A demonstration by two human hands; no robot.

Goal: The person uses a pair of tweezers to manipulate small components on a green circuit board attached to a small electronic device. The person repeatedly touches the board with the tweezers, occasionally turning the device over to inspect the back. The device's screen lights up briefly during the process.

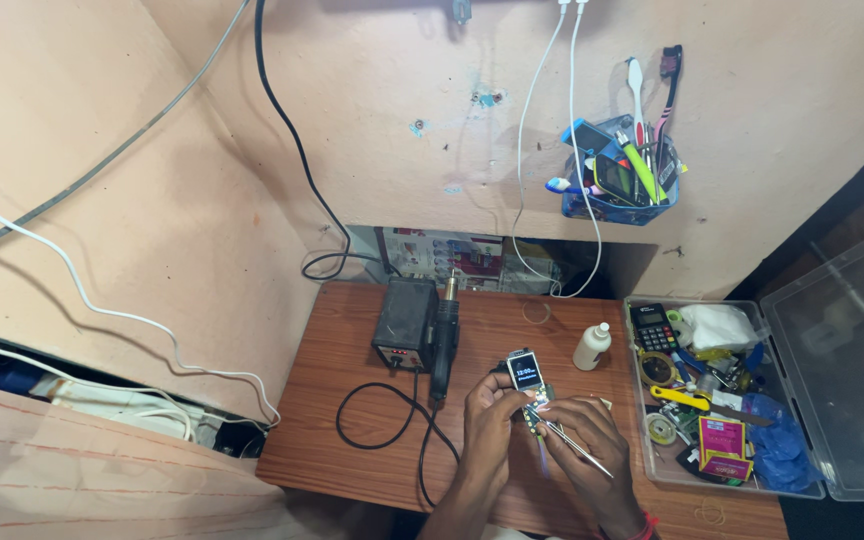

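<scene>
While the fingers [512,398] of the left hand [489,412] close round the lower part of a small phone [526,374], the right hand [580,432] pinches a pair of thin metal tweezers [572,443], their tips meeting the opened body of the phone just below its lit screen. Both hands are closed on what they hold; how tightly cannot be told at this size.

The phone sits just above the wooden surface [352,400], near its middle and towards the front edge. Its long axis runs roughly away from the person, tilted a little to the left, with the lit screen end pointing towards the wall and the exposed lower end towards the person. The tweezers lie slantwise, handle end down and to the right.

As a judgement: since the screen is lit, the metal tips could bridge contacts on the bare board. A slip of the left hand's hold could let the phone twist under the tips.

Outward from the hands, a black hot-air handpiece [443,340] lies beside its black station [405,323], its cable [382,410] looping close to the left wrist, where it could snag. A small white bottle [592,346] stands near, and an open clear parts box [742,400] lies to the right.
</scene>
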